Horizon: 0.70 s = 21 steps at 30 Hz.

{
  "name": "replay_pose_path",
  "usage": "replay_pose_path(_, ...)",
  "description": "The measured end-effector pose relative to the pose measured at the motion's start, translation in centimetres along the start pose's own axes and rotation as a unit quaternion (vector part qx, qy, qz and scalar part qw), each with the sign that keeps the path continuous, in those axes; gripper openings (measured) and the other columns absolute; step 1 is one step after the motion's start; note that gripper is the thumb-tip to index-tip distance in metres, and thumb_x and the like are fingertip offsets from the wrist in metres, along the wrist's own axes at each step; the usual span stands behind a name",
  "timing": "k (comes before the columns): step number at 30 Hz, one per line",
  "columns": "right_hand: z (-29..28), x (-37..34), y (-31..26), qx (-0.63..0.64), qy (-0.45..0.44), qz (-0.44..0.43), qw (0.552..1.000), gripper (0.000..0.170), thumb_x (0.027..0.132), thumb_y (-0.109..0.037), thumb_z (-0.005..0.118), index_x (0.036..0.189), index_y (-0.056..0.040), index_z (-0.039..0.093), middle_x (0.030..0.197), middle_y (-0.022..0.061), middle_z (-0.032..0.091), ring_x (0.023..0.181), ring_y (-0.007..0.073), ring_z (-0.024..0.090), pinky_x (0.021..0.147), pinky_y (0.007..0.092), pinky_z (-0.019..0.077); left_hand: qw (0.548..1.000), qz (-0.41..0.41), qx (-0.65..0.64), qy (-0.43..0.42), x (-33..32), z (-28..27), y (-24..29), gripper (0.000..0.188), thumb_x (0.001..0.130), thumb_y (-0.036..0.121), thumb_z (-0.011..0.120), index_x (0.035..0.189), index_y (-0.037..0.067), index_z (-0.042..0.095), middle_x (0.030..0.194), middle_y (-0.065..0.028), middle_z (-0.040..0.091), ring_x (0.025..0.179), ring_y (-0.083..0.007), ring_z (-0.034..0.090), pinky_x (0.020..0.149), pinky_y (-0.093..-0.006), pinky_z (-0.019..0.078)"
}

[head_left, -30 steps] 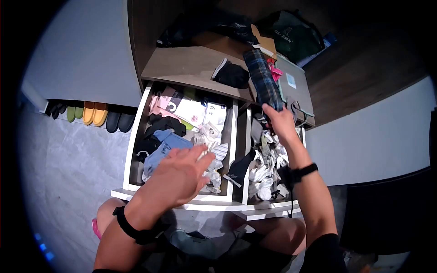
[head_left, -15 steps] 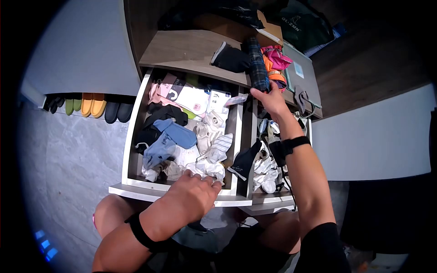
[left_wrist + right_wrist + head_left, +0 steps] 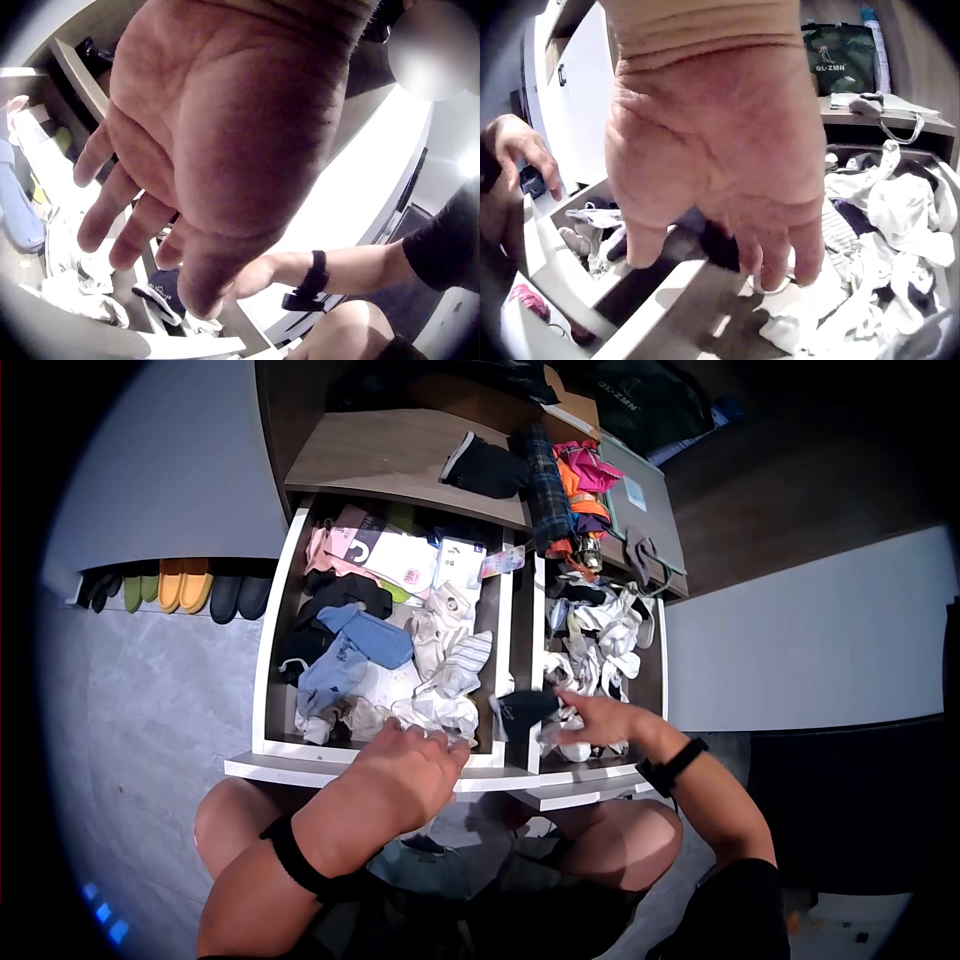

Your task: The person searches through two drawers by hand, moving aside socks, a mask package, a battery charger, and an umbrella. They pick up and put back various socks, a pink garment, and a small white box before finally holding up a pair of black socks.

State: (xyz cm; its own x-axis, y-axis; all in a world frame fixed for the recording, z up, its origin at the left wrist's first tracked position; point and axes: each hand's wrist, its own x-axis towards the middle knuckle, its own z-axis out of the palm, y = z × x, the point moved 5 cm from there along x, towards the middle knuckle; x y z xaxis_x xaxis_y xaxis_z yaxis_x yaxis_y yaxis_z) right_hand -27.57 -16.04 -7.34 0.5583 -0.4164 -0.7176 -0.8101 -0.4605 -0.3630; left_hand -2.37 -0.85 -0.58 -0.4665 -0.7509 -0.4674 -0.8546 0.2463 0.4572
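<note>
My right hand (image 3: 605, 722) is over the front of the right drawer, thumb and fingers at the end of a dark sock (image 3: 522, 715) with a pale edge and small lettering. The sock lies across the divider between the drawers; in the right wrist view its dark cloth shows between thumb and fingers. My left hand (image 3: 410, 775), fingers loosely bent, rests at the front rim of the left drawer (image 3: 330, 752), beside crumpled white socks (image 3: 440, 712). Blue socks (image 3: 365, 638) lie farther in.
White and grey clothing (image 3: 605, 635) fills the right drawer. On the shelf (image 3: 370, 455) above lie a black cloth (image 3: 487, 465), a folded plaid umbrella (image 3: 545, 490) and a pink and orange bundle (image 3: 585, 480). Slippers (image 3: 185, 585) stand left on the floor.
My right hand has let go of the plaid umbrella on the shelf and come down to the dark sock, whose pale edge has turned. My left hand has drawn back to the drawer's front rim.
</note>
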Motion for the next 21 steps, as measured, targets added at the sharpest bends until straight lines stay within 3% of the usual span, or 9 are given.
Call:
replay_pose_path(2,0.4,-4.2,1.1,-0.026,-0.078,0.07,0.994,0.074,0.084,-0.049,0.068,0.137,-0.003,0.045,0.128,0.0241,0.056,0.117,0.0332,0.057,0.099,0.0384,0.0443,0.999,0.003,0.006,-0.046,0.2,1.1,0.5,0.047,0.09,0.033,0.062,0.126,0.005,0.052,0.117,-0.0146,0.061,0.11,-0.0304,0.06,0.095,-0.0439,0.0437)
replay_pose_path(6,-0.6,-13.6,5.2,0.02,-0.011,0.171,0.985,0.059,0.087,-0.046,0.064,0.127,-0.0035,0.055,0.114,0.0195,0.065,0.103,0.0313,0.063,0.091,0.0371,0.0487,0.997,0.013,0.011,-0.081,0.4,2.6,0.9,0.048,0.09,0.034,0.062,0.125,0.004,0.051,0.114,-0.0156,0.063,0.106,-0.0317,0.062,0.091,-0.0446,0.0463)
replay_pose_path(8,-0.5,-19.1,7.6,0.044,0.1,0.191,0.976,0.05,0.088,-0.039,0.066,0.121,-0.0018,0.059,0.105,0.0155,0.067,0.097,0.0261,0.064,0.086,0.0362,0.0503,0.997,0.012,0.011,-0.075,0.5,3.1,1.0,0.049,0.087,0.036,0.064,0.122,0.003,0.053,0.106,-0.0138,0.066,0.1,-0.0308,0.064,0.087,-0.0439,0.0473)
replay_pose_path(12,0.0,-27.4,3.7,0.225,0.135,0.231,0.937,0.04,0.088,-0.026,0.07,0.118,-0.0019,0.061,0.101,0.0095,0.068,0.093,0.0141,0.062,0.081,0.0305,0.0513,0.999,0.02,0.03,-0.039,0.4,4.4,0.7,0.05,0.087,0.035,0.065,0.121,0.001,0.053,0.102,-0.0132,0.068,0.097,-0.0304,0.065,0.085,-0.0429,0.0479)
replay_pose_path(14,0.3,-29.6,-1.8,0.244,0.11,0.184,0.946,0.039,0.088,-0.026,0.07,0.118,-0.0027,0.061,0.104,0.0112,0.068,0.094,0.018,0.065,0.082,0.0308,0.0524,0.998,0.021,0.017,-0.055,0.3,4.0,0.9,0.05,0.086,0.034,0.065,0.121,0.0,0.052,0.104,-0.0156,0.067,0.099,-0.032,0.064,0.085,-0.0437,0.0473)
replay_pose_path(16,0.1,-30.8,-8.0,0.185,0.008,0.088,0.979,0.039,0.088,-0.026,0.07,0.119,-0.0037,0.06,0.107,0.0121,0.068,0.096,0.0214,0.067,0.081,0.0312,0.0537,0.999,0.033,0.011,-0.041,0.0,4.1,0.7,0.05,0.086,0.033,0.066,0.12,0.0,0.052,0.105,-0.017,0.066,0.1,-0.0328,0.063,0.085,-0.0438,0.0468)
replay_pose_path(18,-0.5,-32.2,-13.4,0.21,-0.103,0.043,0.971,0.036,0.093,-0.026,0.064,0.121,-0.003,0.06,0.109,0.0136,0.067,0.099,0.0223,0.067,0.084,0.0316,0.0534,0.999,0.03,0.011,-0.042,-0.1,4.4,0.7,0.051,0.086,0.033,0.066,0.12,-0.001,0.052,0.106,-0.0182,0.065,0.104,-0.0336,0.062,0.088,-0.0453,0.0453)
replay_pose_path(21,-3.7,-35.7,-17.8,0.26,-0.163,-0.061,0.95,0.038,0.094,-0.024,0.062,0.125,-0.0028,0.057,0.109,0.013,0.067,0.098,0.021,0.067,0.082,0.0318,0.0545,0.998,0.034,0.031,-0.043,0.1,4.8,0.8,0.051,0.086,0.034,0.066,0.121,-0.001,0.052,0.108,-0.018,0.065,0.105,-0.0334,0.062,0.089,-0.0466,0.0446)
